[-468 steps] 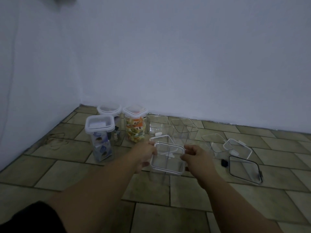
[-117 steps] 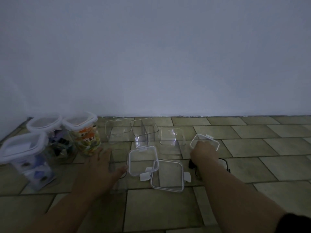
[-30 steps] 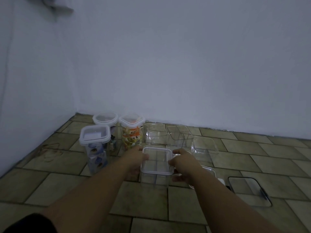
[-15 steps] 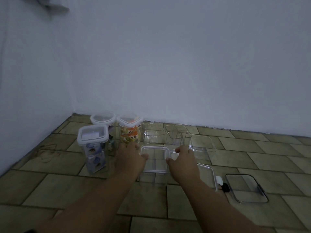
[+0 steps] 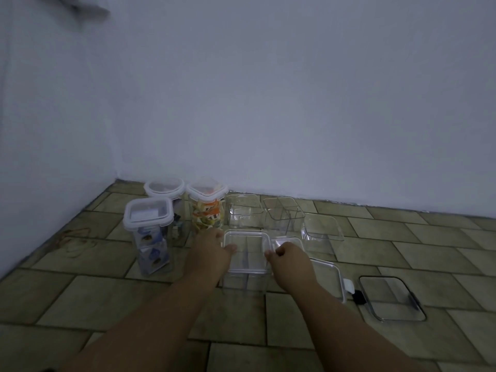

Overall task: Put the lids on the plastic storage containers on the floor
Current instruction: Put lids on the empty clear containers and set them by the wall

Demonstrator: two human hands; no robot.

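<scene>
Clear lid (image 5: 245, 251) sits on the empty container (image 5: 243, 281), which stands on the floor (image 5: 107, 294) in front of the other tubs. Left hand (image 5: 212, 251) grips the lid's left edge, thumb on top. Right hand (image 5: 290, 260) pinches the right edge with curled fingers.

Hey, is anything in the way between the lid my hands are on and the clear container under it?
Nothing visible. The lid sits flat on the rim of the clear container, which looks empty, and the left hand and right hand grip its two sides.
</scene>
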